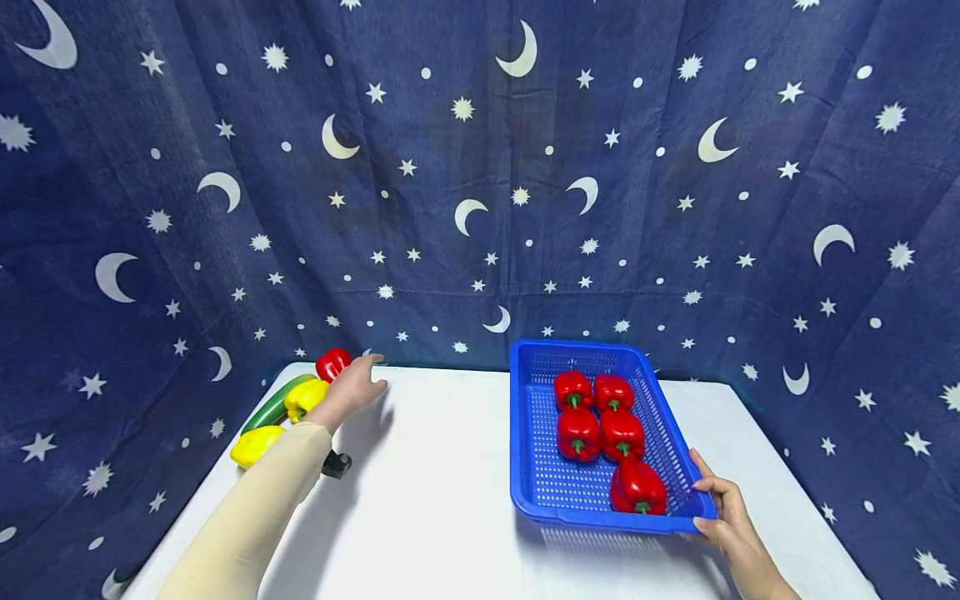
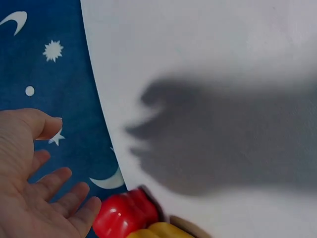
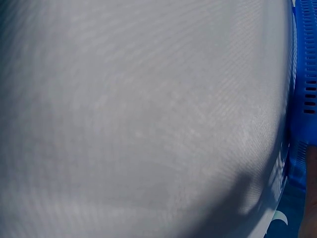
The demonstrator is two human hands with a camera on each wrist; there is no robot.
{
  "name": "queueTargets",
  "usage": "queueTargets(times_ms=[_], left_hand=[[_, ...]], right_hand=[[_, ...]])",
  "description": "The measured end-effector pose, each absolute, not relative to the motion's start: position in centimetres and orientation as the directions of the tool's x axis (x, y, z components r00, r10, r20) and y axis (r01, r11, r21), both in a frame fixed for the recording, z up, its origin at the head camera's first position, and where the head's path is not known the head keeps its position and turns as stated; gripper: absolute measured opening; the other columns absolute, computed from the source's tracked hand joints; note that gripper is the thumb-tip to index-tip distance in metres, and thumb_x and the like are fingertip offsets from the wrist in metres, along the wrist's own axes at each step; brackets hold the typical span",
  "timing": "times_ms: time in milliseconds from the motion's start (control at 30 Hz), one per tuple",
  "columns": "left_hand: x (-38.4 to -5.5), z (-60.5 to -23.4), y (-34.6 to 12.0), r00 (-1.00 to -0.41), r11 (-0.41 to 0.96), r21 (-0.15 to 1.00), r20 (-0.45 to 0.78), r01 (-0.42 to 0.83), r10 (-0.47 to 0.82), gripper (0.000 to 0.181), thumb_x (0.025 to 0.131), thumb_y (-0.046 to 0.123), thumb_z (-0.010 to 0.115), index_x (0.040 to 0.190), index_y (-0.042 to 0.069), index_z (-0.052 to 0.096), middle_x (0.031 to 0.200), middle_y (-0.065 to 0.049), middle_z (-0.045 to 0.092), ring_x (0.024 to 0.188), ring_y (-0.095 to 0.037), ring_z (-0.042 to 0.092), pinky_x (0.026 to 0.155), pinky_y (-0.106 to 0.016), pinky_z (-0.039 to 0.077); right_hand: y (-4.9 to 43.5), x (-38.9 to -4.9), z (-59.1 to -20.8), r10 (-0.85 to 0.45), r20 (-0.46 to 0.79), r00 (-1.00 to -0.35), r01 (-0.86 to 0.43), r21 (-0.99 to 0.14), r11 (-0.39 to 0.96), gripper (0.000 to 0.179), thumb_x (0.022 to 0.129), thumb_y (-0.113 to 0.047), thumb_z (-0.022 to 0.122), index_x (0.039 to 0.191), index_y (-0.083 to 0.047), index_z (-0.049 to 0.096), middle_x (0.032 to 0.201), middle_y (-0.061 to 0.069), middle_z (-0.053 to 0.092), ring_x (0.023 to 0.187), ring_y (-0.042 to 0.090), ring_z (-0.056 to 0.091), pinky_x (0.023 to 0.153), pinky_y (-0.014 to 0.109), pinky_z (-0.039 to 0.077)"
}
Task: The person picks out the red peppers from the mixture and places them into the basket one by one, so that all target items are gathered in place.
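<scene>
My left hand point(image 1: 351, 390) is over the back left of the white table, its fingers spread loosely and nothing in them. Beside it lies a red bell pepper point(image 1: 332, 363), also visible below the fingers in the left wrist view point(image 2: 126, 213). A yellow bell pepper point(image 1: 303, 398) is partly covered by that wrist. At the right, my right hand point(image 1: 733, 527) grips the near right corner of a blue plastic basket point(image 1: 581, 518). Inside the basket sit several red bell peppers point(image 1: 622, 433). In the right wrist view, only part of a finger point(image 3: 311, 193) shows against the basket.
A green cucumber-like vegetable point(image 1: 272, 407) and another yellow vegetable point(image 1: 257, 445) lie along the left table edge. A dark object point(image 1: 337, 464) is partly hidden by the left sleeve. Behind the table point(image 1: 442, 467) hangs a blue curtain point(image 1: 420, 200) with moons and stars.
</scene>
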State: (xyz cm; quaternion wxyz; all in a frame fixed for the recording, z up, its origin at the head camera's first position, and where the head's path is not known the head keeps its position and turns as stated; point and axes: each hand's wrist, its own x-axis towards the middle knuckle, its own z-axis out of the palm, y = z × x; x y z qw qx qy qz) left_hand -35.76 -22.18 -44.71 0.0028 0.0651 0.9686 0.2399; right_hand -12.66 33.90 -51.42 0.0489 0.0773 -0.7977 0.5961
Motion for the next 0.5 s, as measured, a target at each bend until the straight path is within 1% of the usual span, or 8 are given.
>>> queueTargets(times_ms=[267, 400, 500], left_hand=[[-35.9, -45.1, -23.3, -0.994, 0.883, 0.455, 0.047, 0.113, 0.103, 0.06, 0.093, 0.014, 0.061, 0.148, -0.006, 0.045, 0.148, -0.031, 0.045, 0.133, -0.048, 0.045, 0.112, -0.062, 0.035], [-36.3, -45.2, -23.9, -0.995, 0.889, 0.446, 0.042, 0.103, 0.095, 0.063, 0.093, 0.014, 0.062, 0.149, -0.006, 0.043, 0.15, -0.031, 0.043, 0.135, -0.049, 0.042, 0.113, -0.064, 0.033], [-36.5, -45.3, -24.4, -0.997, 0.897, 0.435, 0.03, 0.079, 0.074, 0.065, 0.093, 0.015, 0.063, 0.151, -0.005, 0.041, 0.149, -0.031, 0.042, 0.135, -0.05, 0.04, 0.112, -0.065, 0.032]], right_hand=[[33.8, -12.7, -51.4, -0.05, 0.153, -0.987, -0.161, -0.942, 0.295, 0.037, 0.099, 0.0, 0.041, 0.131, -0.004, 0.025, 0.171, -0.008, 0.004, 0.131, -0.02, 0.027, 0.085, 0.016, 0.048], [33.8, -12.7, -51.4, -0.051, 0.149, -0.987, -0.158, -0.946, 0.284, 0.037, 0.099, 0.0, 0.041, 0.132, -0.004, 0.025, 0.172, -0.007, 0.003, 0.133, -0.018, 0.027, 0.086, 0.016, 0.047], [33.9, -12.8, -51.5, -0.054, 0.154, -0.987, -0.163, -0.945, 0.284, 0.037, 0.099, 0.001, 0.04, 0.132, -0.004, 0.025, 0.172, -0.007, 0.003, 0.132, -0.018, 0.028, 0.086, 0.016, 0.047]])
